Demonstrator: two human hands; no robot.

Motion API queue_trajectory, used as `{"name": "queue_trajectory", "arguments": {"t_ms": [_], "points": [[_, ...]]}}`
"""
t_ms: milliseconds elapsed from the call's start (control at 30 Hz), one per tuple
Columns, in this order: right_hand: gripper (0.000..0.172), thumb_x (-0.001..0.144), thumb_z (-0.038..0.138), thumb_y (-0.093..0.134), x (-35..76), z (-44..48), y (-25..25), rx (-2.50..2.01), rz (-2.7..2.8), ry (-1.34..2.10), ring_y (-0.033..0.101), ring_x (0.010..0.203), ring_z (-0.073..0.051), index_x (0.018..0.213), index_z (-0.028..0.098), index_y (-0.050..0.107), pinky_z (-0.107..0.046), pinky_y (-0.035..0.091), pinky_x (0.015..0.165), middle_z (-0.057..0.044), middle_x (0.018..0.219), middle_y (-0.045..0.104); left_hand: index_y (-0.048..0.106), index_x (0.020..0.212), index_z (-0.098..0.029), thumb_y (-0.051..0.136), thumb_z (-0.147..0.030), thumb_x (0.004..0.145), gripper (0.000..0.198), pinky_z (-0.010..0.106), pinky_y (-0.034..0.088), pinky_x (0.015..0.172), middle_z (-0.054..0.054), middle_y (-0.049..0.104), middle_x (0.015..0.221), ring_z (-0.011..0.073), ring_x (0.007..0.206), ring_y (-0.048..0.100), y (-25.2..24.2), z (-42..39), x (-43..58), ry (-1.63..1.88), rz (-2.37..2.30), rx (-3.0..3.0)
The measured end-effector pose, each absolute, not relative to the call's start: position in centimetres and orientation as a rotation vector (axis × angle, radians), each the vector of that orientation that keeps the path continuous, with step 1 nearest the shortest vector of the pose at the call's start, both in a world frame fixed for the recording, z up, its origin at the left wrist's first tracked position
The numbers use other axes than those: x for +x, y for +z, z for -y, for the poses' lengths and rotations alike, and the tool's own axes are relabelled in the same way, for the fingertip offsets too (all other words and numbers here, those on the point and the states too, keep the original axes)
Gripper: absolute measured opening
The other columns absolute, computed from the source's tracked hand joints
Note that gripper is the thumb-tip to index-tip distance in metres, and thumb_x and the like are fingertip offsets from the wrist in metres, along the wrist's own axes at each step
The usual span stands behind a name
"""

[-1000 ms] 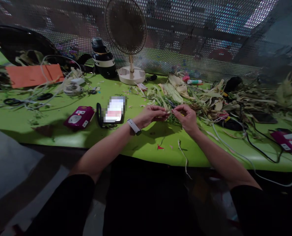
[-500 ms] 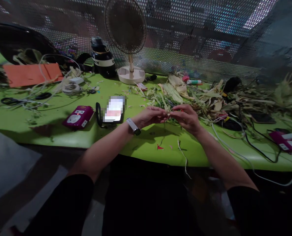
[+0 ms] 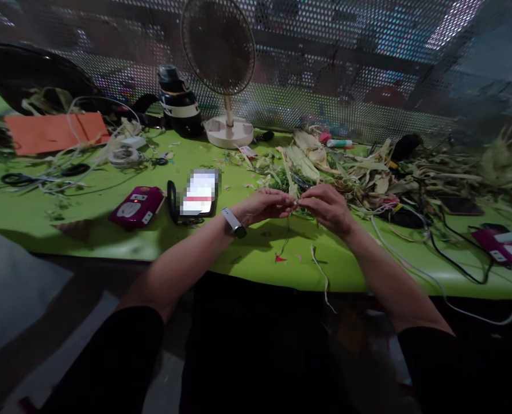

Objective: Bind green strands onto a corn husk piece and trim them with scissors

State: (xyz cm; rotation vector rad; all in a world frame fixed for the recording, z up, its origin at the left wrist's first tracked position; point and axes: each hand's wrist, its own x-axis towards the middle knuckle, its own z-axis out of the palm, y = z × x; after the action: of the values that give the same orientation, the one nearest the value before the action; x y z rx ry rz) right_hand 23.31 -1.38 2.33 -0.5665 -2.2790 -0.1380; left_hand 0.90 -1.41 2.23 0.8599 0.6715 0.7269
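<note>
My left hand [image 3: 266,205] and my right hand [image 3: 327,206] meet fingertip to fingertip above the green table [image 3: 109,198]. Both are pinched on a thin pale strip of corn husk [image 3: 292,183] that rises between them, and a fine thread hangs down below the fingers. A white watch [image 3: 233,222] is on my left wrist. Right behind the hands lies a pile of husk leaves [image 3: 301,164].
A phone [image 3: 197,192] and a magenta device [image 3: 138,205] lie to the left. A desk fan [image 3: 225,69], a dark bottle [image 3: 178,103], an orange sheet [image 3: 55,131], cables and scissors [image 3: 20,179] are at the back left. More husks, cables and another magenta device [image 3: 501,244] are on the right.
The hands have closed together from slightly apart and shifted a little; the husk strip now stands up between the fingertips.
</note>
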Motion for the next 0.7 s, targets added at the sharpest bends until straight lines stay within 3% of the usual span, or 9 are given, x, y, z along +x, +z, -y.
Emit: {"name": "queue_trajectory", "arguments": {"t_ms": [200,467,700], "points": [[0.015,0.093,0.026,0.055,22.9,1.7,2.3,-0.586,2.280,-0.134,0.062,0.092,-0.020,0.097,0.030,0.069,-0.039,0.051,0.083,-0.004,0.093,0.069,0.069,0.074,-0.009,0.065,-0.008,0.081,0.008,0.022,0.056,0.071,0.007,0.072,0.072,0.0083,0.063,0.066,2.6,1.7,1.0,0.722,-0.652,0.837],[0.011,0.093,0.028,0.055,21.9,2.0,1.7,-0.739,2.143,-0.092,0.060,0.088,-0.022,0.096,0.026,0.066,-0.040,0.050,0.079,-0.006,0.091,0.065,0.071,0.078,-0.012,0.070,-0.012,0.078,0.001,0.031,0.057,0.080,0.006,0.074,0.076,0.0106,0.069,0.069,2.4,2.2,1.4,0.868,-0.658,0.855],[0.010,0.092,0.026,0.055,21.6,2.1,1.6,-0.755,2.109,-0.137,0.061,0.087,-0.022,0.093,0.025,0.065,-0.039,0.051,0.078,-0.007,0.089,0.065,0.073,0.080,-0.012,0.087,-0.024,0.061,0.027,0.035,0.056,0.085,0.005,0.076,0.080,0.0122,0.073,0.069,2.1,2.6,1.9,0.950,-0.672,0.921]]}}
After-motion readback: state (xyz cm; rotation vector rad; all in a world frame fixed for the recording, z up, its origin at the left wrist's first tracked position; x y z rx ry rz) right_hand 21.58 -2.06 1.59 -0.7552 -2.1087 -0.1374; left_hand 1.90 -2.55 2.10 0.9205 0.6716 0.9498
